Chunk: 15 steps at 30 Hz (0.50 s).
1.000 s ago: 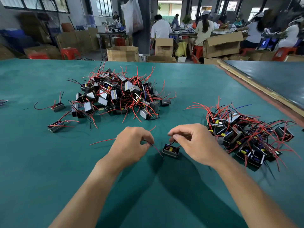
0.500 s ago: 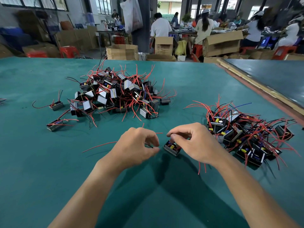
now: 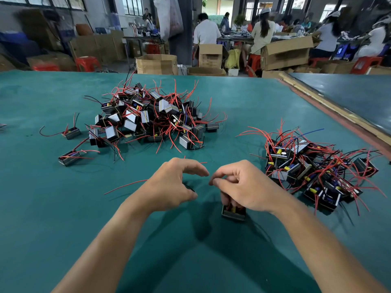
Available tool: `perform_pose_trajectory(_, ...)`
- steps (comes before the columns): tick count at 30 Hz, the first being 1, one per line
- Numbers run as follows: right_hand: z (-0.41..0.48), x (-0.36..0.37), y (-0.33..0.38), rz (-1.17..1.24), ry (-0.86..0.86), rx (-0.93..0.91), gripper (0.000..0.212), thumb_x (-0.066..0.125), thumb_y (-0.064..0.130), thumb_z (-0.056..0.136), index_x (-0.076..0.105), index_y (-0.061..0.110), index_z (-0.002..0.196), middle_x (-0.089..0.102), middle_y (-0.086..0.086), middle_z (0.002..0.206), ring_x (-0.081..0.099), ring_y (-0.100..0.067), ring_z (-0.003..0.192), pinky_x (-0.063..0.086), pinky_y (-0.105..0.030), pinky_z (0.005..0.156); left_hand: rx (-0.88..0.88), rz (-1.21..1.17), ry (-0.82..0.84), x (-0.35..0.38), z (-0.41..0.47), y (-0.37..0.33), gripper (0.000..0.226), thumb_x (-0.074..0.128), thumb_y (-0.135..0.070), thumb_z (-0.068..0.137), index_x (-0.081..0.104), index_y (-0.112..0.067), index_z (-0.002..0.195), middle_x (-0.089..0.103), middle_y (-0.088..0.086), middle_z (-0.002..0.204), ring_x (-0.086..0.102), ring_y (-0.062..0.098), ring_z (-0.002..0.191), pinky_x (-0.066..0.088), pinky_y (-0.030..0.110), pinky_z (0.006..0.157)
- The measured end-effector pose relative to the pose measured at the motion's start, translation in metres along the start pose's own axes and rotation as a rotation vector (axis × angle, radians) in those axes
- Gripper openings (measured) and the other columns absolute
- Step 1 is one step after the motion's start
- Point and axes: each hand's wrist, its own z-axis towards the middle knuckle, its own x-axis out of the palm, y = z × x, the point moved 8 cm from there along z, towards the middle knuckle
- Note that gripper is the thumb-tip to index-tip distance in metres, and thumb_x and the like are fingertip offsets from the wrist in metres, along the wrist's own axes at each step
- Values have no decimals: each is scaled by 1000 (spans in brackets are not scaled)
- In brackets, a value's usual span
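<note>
module [image 3: 233, 212]: on surface [image 3: 63, 218], beneath right hand [image 3: 245, 187], fingers pinching its top; long side crosswise. left hand [image 3: 169, 185] just left, curled over red wire [image 3: 127, 186], grip hidden. right hand nearer.

Two slender forearms [image 3: 110, 240], bare up to the frame edge; left hand [image 3: 169, 187] and right hand [image 3: 247, 187] ungloved.

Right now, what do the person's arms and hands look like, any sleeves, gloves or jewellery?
The left hand and right hand are ungloved, no rings, watch or wristband showing. The left arm and right arm are bare to the frame's edge, no sleeves in view.
</note>
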Motion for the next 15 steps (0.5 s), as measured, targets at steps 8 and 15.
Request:
perform_pose_trajectory(8,-2,0,2,90,6,-5,14,58,11,97,67,19,90,73,-2,72,63,-16,50,51,-27,48,17,-266,25,-2,1,0,22,72,3,83,75,-19,83,77,0,83,69,8,78,54,24,77)
perform_pose_trajectory(15,-2,-5,3,99,-68,-27,20,58,11,97,71,22,86,72,0,73,66,-17,51,48,-27,45,-17,-210,19,6,4,3,20,64,-9,94,76,-24,92,76,-5,76,68,11,64,56,27,71)
